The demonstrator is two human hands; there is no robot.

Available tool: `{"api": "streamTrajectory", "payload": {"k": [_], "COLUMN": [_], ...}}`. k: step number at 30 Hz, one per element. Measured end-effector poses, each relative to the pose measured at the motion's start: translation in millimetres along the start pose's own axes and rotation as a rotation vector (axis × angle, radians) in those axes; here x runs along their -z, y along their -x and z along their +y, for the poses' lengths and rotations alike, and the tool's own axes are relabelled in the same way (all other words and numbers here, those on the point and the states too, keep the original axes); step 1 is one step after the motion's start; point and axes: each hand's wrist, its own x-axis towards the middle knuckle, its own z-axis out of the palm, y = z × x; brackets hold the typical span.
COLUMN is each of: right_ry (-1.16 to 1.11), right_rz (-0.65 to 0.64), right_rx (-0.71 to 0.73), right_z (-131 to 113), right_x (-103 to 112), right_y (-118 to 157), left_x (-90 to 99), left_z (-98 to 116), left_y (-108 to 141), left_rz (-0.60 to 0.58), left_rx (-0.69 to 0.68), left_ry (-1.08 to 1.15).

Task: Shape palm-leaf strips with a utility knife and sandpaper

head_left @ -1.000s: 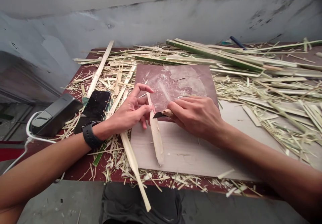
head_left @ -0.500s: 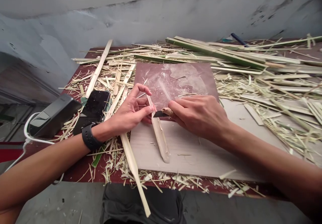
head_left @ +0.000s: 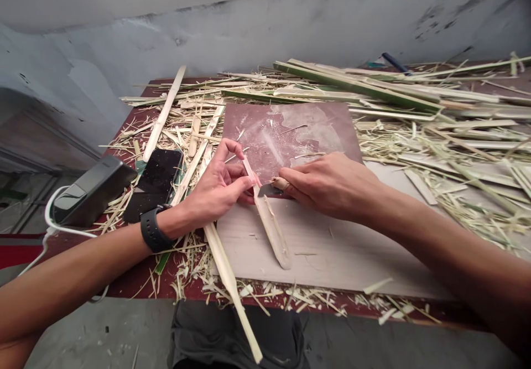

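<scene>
A pale, flat strip of wood or bamboo slants over the light board, its wide rounded end toward me. My left hand pinches the strip's narrow upper part between thumb and fingers. In my right hand is a small knife, its handle wrapped by my fingers. The short dark blade rests against the strip's edge just below my left thumb. A brown sheet lies behind both hands.
Long strips and shavings cover the table's back and right. At the left are a black phone and a grey device with a white cable. Another long strip sticks out over the front edge.
The wide end of the strip has swung slightly right. The knife blade has tilted and shifted a little to the right along with my right hand. My left hand keeps its pinch.
</scene>
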Motion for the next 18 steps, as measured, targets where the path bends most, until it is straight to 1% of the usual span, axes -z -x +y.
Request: {"api": "streamTrajectory", "payload": {"k": [2,4,6,8,11,13,18], "right_ry": [-0.031,-0.077,-0.117,-0.111,-0.019,0.031,0.072], "right_rz": [-0.029,-0.061,-0.066,-0.007,0.137,0.198,0.242], "right_rx": [0.024,0.075,0.134,0.148,0.099,0.075,-0.008], "right_z": [2,3,4,6,7,5,-6], "right_x": [0,0,-1,-2,-4,-5,-5], "right_y": [0,3,8,13,16,14,5], "left_x": [2.0,6.4,11.7,15.6,16.1,13.8,8.4], "left_z": [0,0,-1,-1,-1,-1,0], "left_y": [-1,-4,-6,-8,-7,-5,-3], "left_rz": [0.012,0.074,0.143,0.150,0.121,0.119,0.107], "left_rx": [-0.005,-0.024,-0.044,-0.055,-0.063,-0.061,-0.077], "left_ry": [0.004,0.020,0.031,0.011,-0.040,-0.072,-0.135]}}
